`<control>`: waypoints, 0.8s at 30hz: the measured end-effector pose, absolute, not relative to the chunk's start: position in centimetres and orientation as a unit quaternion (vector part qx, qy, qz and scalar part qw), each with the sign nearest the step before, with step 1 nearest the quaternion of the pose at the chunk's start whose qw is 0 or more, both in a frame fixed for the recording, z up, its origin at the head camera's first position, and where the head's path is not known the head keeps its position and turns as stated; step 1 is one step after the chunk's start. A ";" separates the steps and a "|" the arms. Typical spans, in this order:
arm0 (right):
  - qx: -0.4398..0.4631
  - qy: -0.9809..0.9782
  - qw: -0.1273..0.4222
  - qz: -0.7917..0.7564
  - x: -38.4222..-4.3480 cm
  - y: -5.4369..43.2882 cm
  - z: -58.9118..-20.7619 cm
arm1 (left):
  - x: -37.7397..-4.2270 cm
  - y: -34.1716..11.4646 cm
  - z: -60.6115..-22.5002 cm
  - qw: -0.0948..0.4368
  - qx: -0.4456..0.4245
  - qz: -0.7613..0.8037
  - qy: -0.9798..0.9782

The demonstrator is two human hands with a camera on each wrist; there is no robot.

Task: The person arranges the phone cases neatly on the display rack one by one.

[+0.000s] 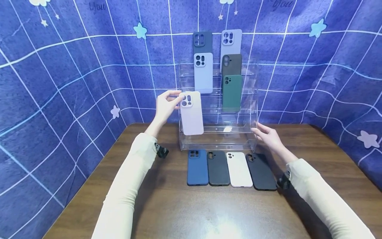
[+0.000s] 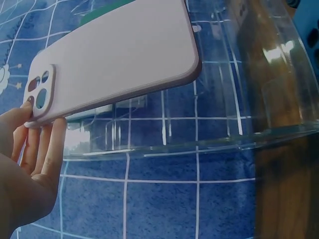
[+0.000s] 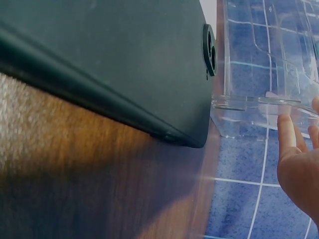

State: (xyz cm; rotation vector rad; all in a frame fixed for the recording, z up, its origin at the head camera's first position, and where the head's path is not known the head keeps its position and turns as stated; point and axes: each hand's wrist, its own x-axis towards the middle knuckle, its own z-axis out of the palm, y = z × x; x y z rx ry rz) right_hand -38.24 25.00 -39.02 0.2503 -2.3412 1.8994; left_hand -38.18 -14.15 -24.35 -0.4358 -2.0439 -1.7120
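A pale pink phone case (image 1: 192, 116) is pinched at its upper left corner, beside the camera cutout, by my left hand (image 1: 167, 105). It hangs in front of the left side of a clear display rack (image 1: 218, 146), tilted slightly. In the left wrist view the thumb of the left hand (image 2: 32, 174) lies on the camera frame, with the fingers behind. My right hand (image 1: 268, 135) holds the rack's right side edge low down, thumb in front. The right wrist view shows the right hand (image 3: 299, 169) at the clear side panel.
Upper tiers hold a dark blue case (image 1: 206, 43), a light blue case (image 1: 204, 78), a lavender case (image 1: 234, 43), a dark grey-brown case (image 1: 234, 68) and a green case (image 1: 232, 94). Before the rack lie blue (image 1: 197, 171), dark grey (image 1: 219, 171), white (image 1: 239, 172) and black (image 1: 262, 174) cases.
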 end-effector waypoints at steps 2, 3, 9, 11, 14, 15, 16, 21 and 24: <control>0.081 -0.774 0.058 0.625 -38.3 25.0 -39.0 | -38.4 -13.9 -24.0 0.223 -0.156 -0.616 -0.740; 0.080 -0.775 0.058 0.625 -38.3 25.0 -39.1 | -38.4 -13.8 -23.9 0.227 -0.155 -0.613 -0.741; 0.081 -0.778 0.063 0.620 -38.6 25.1 -39.3 | -39.9 -13.4 -23.2 0.249 -0.149 -0.604 -0.742; 0.080 -0.782 0.067 0.614 -38.7 25.2 -39.4 | -40.9 -13.2 -23.1 0.253 -0.147 -0.611 -0.735; 0.069 -0.784 0.073 0.613 -38.7 25.3 -39.5 | -42.3 -12.9 -23.1 0.264 -0.148 -0.617 -0.727; 0.068 -0.785 0.074 0.612 -38.7 25.3 -39.5 | -42.6 -12.8 -23.0 0.268 -0.150 -0.616 -0.725; 0.067 -0.785 0.074 0.612 -38.6 25.2 -39.4 | -42.8 -12.6 -23.0 0.275 -0.150 -0.613 -0.725; 0.082 -0.782 0.071 0.614 -38.4 25.2 -39.2 | -43.5 -12.2 -22.5 0.304 -0.155 -0.592 -0.730; 0.080 -0.780 0.067 0.617 -38.5 25.2 -39.2 | -43.8 -12.0 -22.4 0.317 -0.154 -0.586 -0.730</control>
